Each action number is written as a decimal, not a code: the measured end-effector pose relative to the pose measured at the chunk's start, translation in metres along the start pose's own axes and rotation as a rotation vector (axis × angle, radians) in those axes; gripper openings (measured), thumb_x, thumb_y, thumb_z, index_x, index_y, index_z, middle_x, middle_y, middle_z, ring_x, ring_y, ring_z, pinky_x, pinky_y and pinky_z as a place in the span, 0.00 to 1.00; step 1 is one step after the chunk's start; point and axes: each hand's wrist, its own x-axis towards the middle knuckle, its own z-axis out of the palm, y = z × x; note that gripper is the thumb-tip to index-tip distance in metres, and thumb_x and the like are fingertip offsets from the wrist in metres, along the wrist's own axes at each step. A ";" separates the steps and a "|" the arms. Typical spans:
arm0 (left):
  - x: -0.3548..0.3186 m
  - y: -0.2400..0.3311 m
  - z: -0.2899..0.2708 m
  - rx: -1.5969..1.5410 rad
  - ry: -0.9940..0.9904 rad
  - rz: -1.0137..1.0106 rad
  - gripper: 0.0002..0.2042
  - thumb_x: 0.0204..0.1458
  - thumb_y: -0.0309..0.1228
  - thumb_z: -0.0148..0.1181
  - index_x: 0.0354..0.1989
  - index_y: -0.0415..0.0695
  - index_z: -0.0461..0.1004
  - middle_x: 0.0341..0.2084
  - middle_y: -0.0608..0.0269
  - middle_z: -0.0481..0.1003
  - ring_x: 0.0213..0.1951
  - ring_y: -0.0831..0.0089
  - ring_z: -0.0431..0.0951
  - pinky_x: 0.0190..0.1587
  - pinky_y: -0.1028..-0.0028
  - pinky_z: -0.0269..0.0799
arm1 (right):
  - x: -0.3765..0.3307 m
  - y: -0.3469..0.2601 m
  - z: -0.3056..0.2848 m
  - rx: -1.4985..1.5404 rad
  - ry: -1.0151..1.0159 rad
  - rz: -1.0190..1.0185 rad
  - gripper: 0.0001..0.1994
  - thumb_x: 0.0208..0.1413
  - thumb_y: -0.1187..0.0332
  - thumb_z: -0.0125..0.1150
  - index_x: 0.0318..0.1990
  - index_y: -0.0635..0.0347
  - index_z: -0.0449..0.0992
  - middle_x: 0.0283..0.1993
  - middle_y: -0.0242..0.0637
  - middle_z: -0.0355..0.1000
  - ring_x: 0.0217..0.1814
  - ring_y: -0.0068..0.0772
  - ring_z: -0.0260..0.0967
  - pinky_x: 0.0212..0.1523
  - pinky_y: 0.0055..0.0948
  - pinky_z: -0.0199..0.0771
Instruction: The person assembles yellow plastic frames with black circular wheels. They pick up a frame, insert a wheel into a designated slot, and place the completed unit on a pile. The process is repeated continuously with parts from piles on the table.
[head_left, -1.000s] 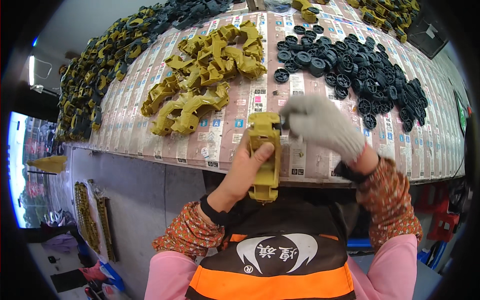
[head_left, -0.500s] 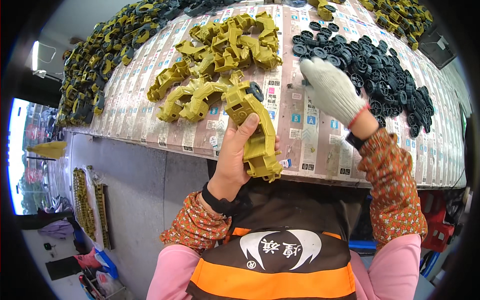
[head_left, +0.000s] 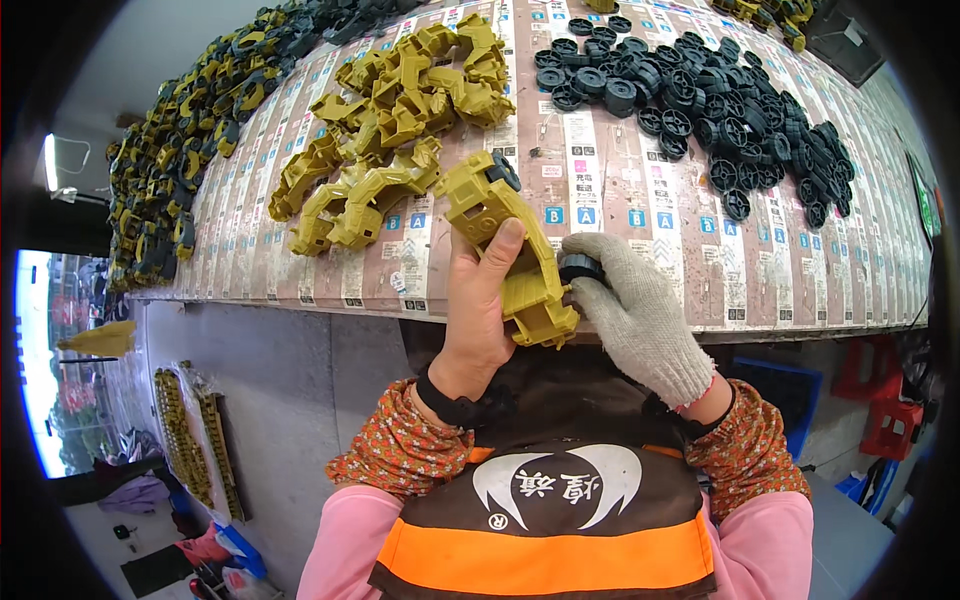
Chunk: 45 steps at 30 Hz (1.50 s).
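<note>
Bare, my left hand (head_left: 480,295) is wrapped round a yellow-green plastic toy vehicle body (head_left: 535,290), thumb on top, above the table's front edge. One black wheel (head_left: 503,171) sits at the far end of that body. My right hand (head_left: 640,315), in a white knitted glove, pinches a second black wheel (head_left: 580,267) between thumb and fingers. This wheel is at the right side of the body's near end; whether it touches the body I cannot tell. To the far left of my hands lies a heap of similar bodies (head_left: 365,205) that show no wheels.
A large pile of loose black wheels (head_left: 700,100) spreads over the right of the table (head_left: 680,270). Along the left edge are heaped many bodies with wheels (head_left: 180,150). A dark box (head_left: 845,42) stands at the back right. Red plastic stools (head_left: 885,400) are below on the right.
My right hand has come back from beside the wheel pile to the held toy body, now with a wheel in its fingers. My left hand keeps its hold on the body.
</note>
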 end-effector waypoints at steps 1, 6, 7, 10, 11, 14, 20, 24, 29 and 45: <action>-0.001 -0.002 0.002 0.004 0.006 0.010 0.17 0.68 0.38 0.65 0.60 0.47 0.70 0.44 0.66 0.78 0.43 0.75 0.82 0.46 0.70 0.83 | -0.002 0.000 0.000 0.005 -0.004 0.018 0.18 0.66 0.77 0.56 0.62 0.66 0.72 0.49 0.54 0.80 0.51 0.55 0.82 0.52 0.43 0.80; 0.001 -0.009 0.003 0.007 0.005 0.060 0.18 0.68 0.35 0.65 0.61 0.46 0.70 0.46 0.66 0.78 0.43 0.75 0.82 0.45 0.70 0.83 | -0.009 0.003 0.001 0.011 -0.020 -0.098 0.19 0.66 0.78 0.53 0.64 0.67 0.71 0.50 0.58 0.78 0.52 0.58 0.81 0.54 0.46 0.79; 0.000 -0.008 0.005 0.019 0.010 0.073 0.18 0.68 0.34 0.65 0.61 0.46 0.69 0.46 0.66 0.78 0.43 0.75 0.82 0.45 0.70 0.83 | -0.009 0.004 0.001 0.028 -0.019 -0.099 0.20 0.66 0.78 0.53 0.64 0.67 0.71 0.51 0.58 0.78 0.52 0.59 0.80 0.54 0.47 0.79; -0.002 -0.012 0.006 0.035 0.031 0.125 0.18 0.68 0.33 0.65 0.61 0.45 0.69 0.46 0.66 0.79 0.42 0.75 0.83 0.43 0.70 0.83 | -0.016 0.001 0.002 0.043 -0.023 -0.043 0.21 0.64 0.78 0.53 0.65 0.68 0.70 0.51 0.61 0.78 0.52 0.63 0.80 0.54 0.49 0.79; -0.002 -0.013 0.006 0.038 0.040 0.144 0.18 0.68 0.32 0.65 0.61 0.45 0.69 0.46 0.66 0.79 0.42 0.75 0.83 0.42 0.71 0.83 | -0.018 -0.001 0.002 0.043 -0.026 -0.014 0.22 0.64 0.78 0.53 0.65 0.68 0.70 0.52 0.61 0.78 0.52 0.64 0.79 0.54 0.49 0.79; -0.005 -0.012 0.004 0.079 -0.031 0.126 0.19 0.67 0.27 0.66 0.62 0.46 0.65 0.50 0.66 0.76 0.49 0.76 0.81 0.51 0.73 0.81 | -0.021 -0.005 -0.001 0.017 -0.074 0.044 0.26 0.58 0.78 0.54 0.66 0.68 0.69 0.52 0.64 0.78 0.50 0.66 0.79 0.52 0.52 0.79; -0.016 -0.024 0.015 0.094 -0.197 0.326 0.27 0.63 0.20 0.67 0.67 0.45 0.60 0.59 0.64 0.74 0.59 0.73 0.76 0.62 0.70 0.73 | -0.032 -0.004 0.002 -0.157 -0.056 -0.044 0.30 0.48 0.79 0.54 0.64 0.67 0.69 0.42 0.63 0.78 0.42 0.71 0.77 0.45 0.60 0.78; -0.014 -0.027 0.014 0.119 -0.220 0.320 0.28 0.63 0.19 0.65 0.67 0.45 0.59 0.59 0.63 0.73 0.58 0.73 0.76 0.62 0.71 0.73 | -0.036 -0.017 -0.002 -0.221 -0.097 0.042 0.29 0.48 0.77 0.55 0.62 0.66 0.70 0.39 0.62 0.78 0.43 0.72 0.77 0.48 0.61 0.77; -0.003 -0.007 0.019 0.312 -0.349 0.042 0.28 0.62 0.22 0.67 0.67 0.43 0.59 0.57 0.62 0.73 0.57 0.74 0.76 0.58 0.73 0.73 | -0.004 -0.021 -0.042 -0.181 -0.106 0.158 0.14 0.55 0.72 0.56 0.47 0.66 0.79 0.39 0.63 0.79 0.45 0.61 0.81 0.52 0.54 0.80; 0.007 0.000 0.014 0.096 -0.533 -0.221 0.43 0.65 0.41 0.65 0.82 0.57 0.42 0.73 0.58 0.61 0.68 0.60 0.70 0.68 0.51 0.69 | -0.044 -0.010 -0.070 0.574 0.144 0.463 0.22 0.68 0.63 0.64 0.63 0.66 0.69 0.47 0.37 0.77 0.43 0.23 0.78 0.40 0.24 0.82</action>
